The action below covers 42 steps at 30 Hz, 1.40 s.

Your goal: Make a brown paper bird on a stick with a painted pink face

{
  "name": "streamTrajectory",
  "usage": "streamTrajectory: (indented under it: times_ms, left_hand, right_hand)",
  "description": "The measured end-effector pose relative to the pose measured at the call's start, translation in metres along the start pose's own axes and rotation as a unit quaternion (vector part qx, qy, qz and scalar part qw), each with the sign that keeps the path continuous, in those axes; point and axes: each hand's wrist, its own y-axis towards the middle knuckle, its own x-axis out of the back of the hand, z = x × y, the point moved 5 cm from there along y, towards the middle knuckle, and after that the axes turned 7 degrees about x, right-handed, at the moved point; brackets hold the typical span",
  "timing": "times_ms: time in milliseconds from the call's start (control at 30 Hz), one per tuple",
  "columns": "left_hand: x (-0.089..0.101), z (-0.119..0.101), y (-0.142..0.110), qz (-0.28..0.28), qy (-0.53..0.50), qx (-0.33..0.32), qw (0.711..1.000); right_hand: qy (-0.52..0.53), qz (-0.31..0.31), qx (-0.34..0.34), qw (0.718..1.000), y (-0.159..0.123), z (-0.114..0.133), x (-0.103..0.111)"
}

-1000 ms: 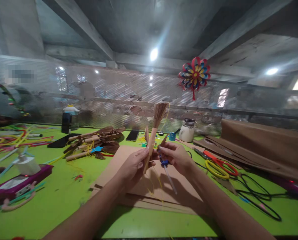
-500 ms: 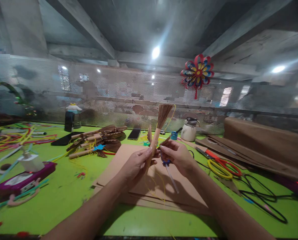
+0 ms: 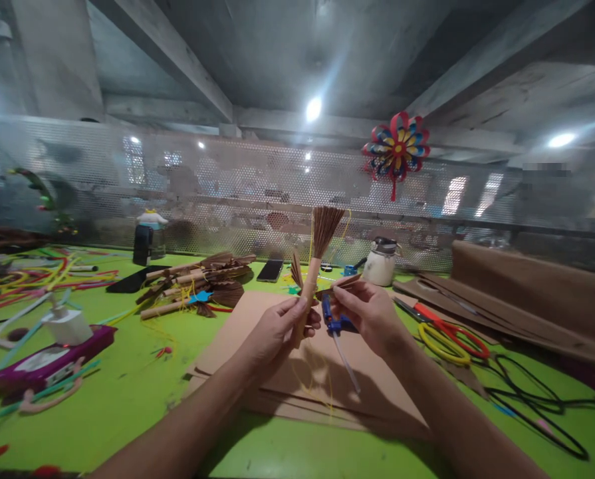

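Note:
My left hand (image 3: 276, 329) is closed round the handle of a small broom-like paper craft (image 3: 309, 283), a rolled brown tube with a pleated fan at its top. The craft stands upright, leaning slightly right, and a small pleated piece sticks out on its left side. Between the thumb and fingers of my right hand (image 3: 371, 313) is a folded brown paper piece (image 3: 351, 282), its tip close to the tube; whether they touch I cannot tell. Just below that hand, a blue glue gun (image 3: 331, 318) with a clear glue stick (image 3: 348, 362) lies over brown cardboard sheets (image 3: 257, 362).
Brown paper crafts (image 3: 202, 279) lie in a pile at left, near a purple power strip (image 3: 52, 356). Scissors (image 3: 447, 339), a black cable (image 3: 536, 399) and stacked brown paper (image 3: 521, 303) occupy the right. A phone (image 3: 270, 271) and a white jug (image 3: 379, 263) stand farther back.
My right hand has moved slightly right and away from the tube, and its folded paper now shows longer and flatter. More of the glue gun is visible. My left hand still grips the tube.

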Motion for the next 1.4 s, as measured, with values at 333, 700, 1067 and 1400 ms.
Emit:
streamTrajectory:
  times_ms: [333, 700, 1067, 1400]
  left_hand:
    - [0.000, 0.000, 0.000, -0.016, -0.020, 0.003, 1.000]
    - [0.001, -0.002, 0.000, -0.025, -0.035, 0.001, 0.999]
    - [-0.003, 0.002, 0.001, 0.006, -0.008, 0.000, 1.000]
    - [-0.005, 0.009, 0.002, 0.029, -0.010, 0.017, 0.999]
  right_hand:
    - [-0.007, -0.016, 0.015, 1.000, -0.002, 0.003, -0.004]
    - [-0.018, -0.026, 0.028, 0.999, -0.002, 0.000, 0.000]
    - [-0.070, 0.013, 0.044, 0.997, -0.003, 0.001, -0.004]
    - [-0.059, 0.022, 0.030, 0.998, -0.003, -0.001, -0.006]
